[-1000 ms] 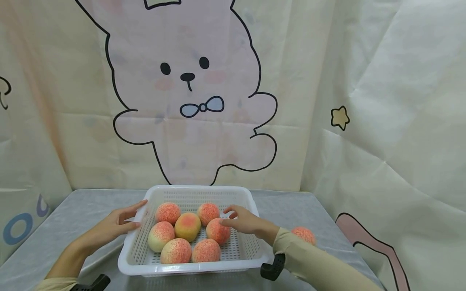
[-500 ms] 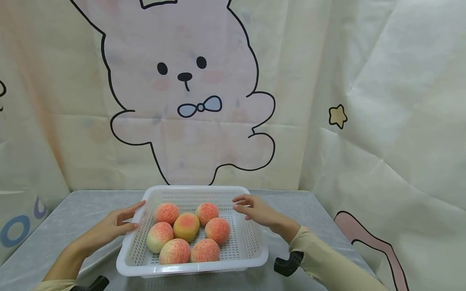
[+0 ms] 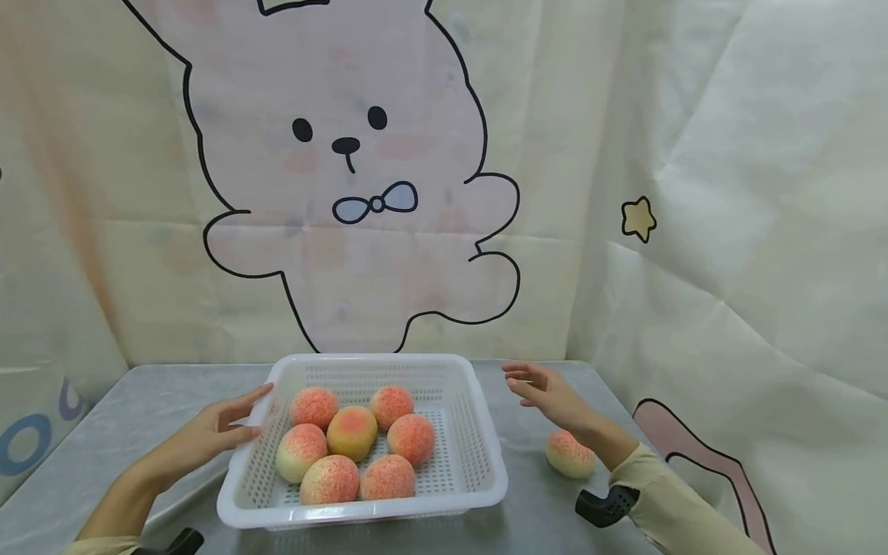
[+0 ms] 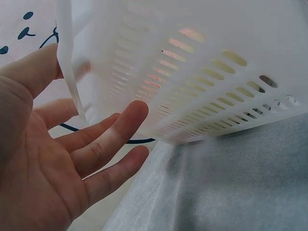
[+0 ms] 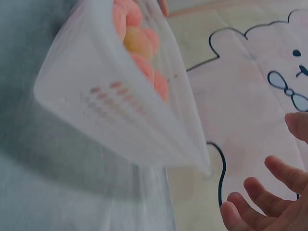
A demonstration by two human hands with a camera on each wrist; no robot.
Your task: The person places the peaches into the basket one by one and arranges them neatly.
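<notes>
A white plastic basket (image 3: 479, 493) with slotted walls stands on the table, holding several pink-speckled peaches (image 3: 387, 478) and, in their middle, a yellower peach (image 3: 352, 433). My left hand (image 3: 218, 428) is at the basket's left rim, thumb and index finger touching it. In the left wrist view, the other fingers (image 4: 118, 134) extend loosely beside the slotted wall. To the right of the basket my right hand (image 3: 551, 397) is held above the table with nothing in it, fingers loosely bent. A single peach (image 3: 570, 453) lies on the table beneath that forearm, partly covered by it.
A grey cloth covers the table (image 3: 527, 509). Behind it hangs a pale curtain (image 3: 555, 154) with a cartoon bear, and another sheet hangs along the right side. Each wrist wears a black device (image 3: 607, 506).
My right hand has left the peaches in the basket and moved out past the right rim. The single peach outside has come back into view. My left hand stays at the rim.
</notes>
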